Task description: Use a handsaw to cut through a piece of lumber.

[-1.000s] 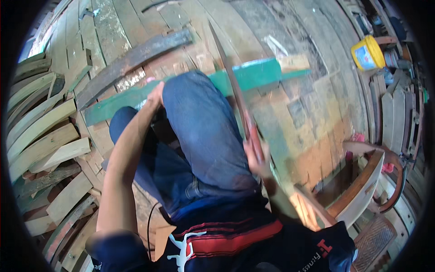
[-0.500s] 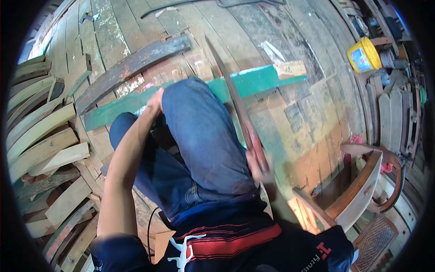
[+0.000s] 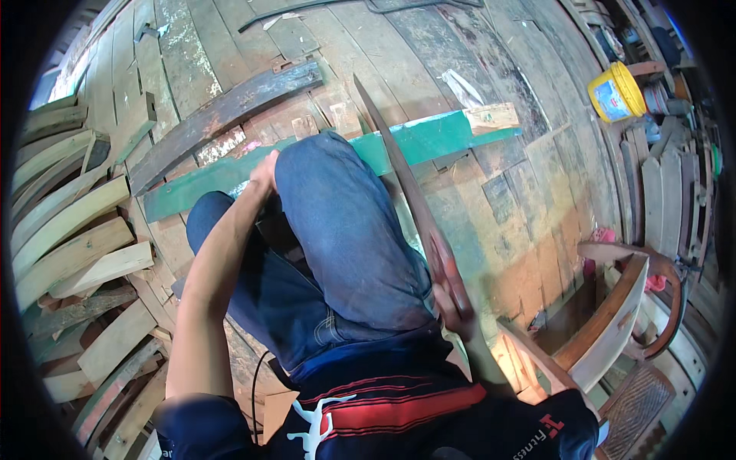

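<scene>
My right hand (image 3: 452, 305) is closed round the handle of a long handsaw (image 3: 410, 184), low beside my right thigh. The blade points away from me and crosses over a green-painted board (image 3: 437, 142) just right of my knee. That board lies crosswise on the floor beyond my legs. Between my knees my left hand (image 3: 264, 175) is closed at the board, with its fingers partly hidden by my right knee. A pale wood block (image 3: 492, 118) rests at the board's right end.
A dark curved plank (image 3: 230, 115) lies beyond the green board. Stacked curved wood pieces (image 3: 77, 245) line the left side. To the right are a yellow bucket (image 3: 617, 92), upright slats (image 3: 661, 184) and a wooden frame saw (image 3: 606, 322). Plank flooring (image 3: 368, 38) stretches ahead.
My right hand has drawn the handsaw back toward me and slightly to the right. My left hand and the green board have stayed nearly in place.
</scene>
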